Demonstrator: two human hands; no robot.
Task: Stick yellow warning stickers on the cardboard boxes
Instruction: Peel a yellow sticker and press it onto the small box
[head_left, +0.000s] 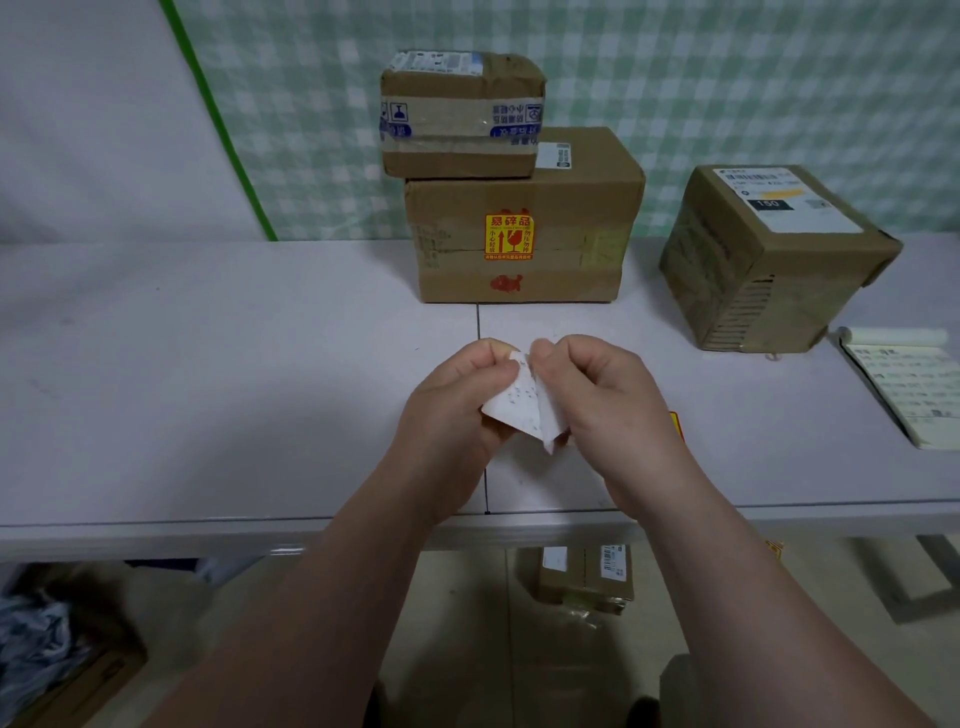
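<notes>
Pinched over the middle of the table (208, 374), close to its near edge, between left hand (452, 410) and right hand (613, 405): a white sheet (522, 410), speckled with small dark marks and parting into two layers along its middle. Both sets of fingers curled tight around its upper part, thumbs pressed against it from the near side. Far face turned away, so no telling what is printed there. Just beyond the right hand, flat on the table, a yellow sliver (674, 425) edged in red, mostly hidden by the wrist.

Straight past the hands, toward the far edge, a large cardboard box (571, 218) with a yellow warning sticker (509, 236) stuck upright on its near face and a red smudge below it. Stacked on the left part of its top, a small cardboard box (457, 156) bound with blue-printed tape. Toward the far right corner, apart from the stack, a third cardboard box (737, 280), turned corner-on, with a white shipping label on top. At the right edge, just beside that box, an open notepad (914, 384), cut off by the frame.

Below the near edge, on the floor, another taped box (587, 577), partly covered by the right forearm. At lower left, a crumpled bag (31, 634) beside an open carton.
</notes>
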